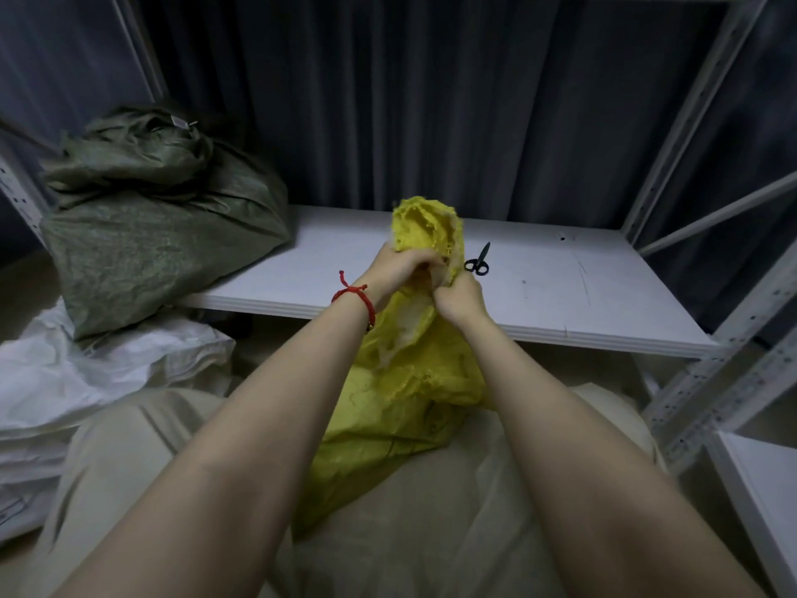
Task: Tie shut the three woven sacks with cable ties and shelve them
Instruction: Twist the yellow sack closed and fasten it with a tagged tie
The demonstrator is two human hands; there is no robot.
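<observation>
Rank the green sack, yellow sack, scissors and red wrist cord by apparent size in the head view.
1. green sack, on the shelf
2. yellow sack; partly hidden, so its rank against the green one is unsure
3. red wrist cord and scissors: look alike, unranked

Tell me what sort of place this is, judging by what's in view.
Probably a storeroom or stockroom: a white metal shelving rack, a stuffed green woven sack on its shelf, and white sacks heaped low beside it.
</observation>
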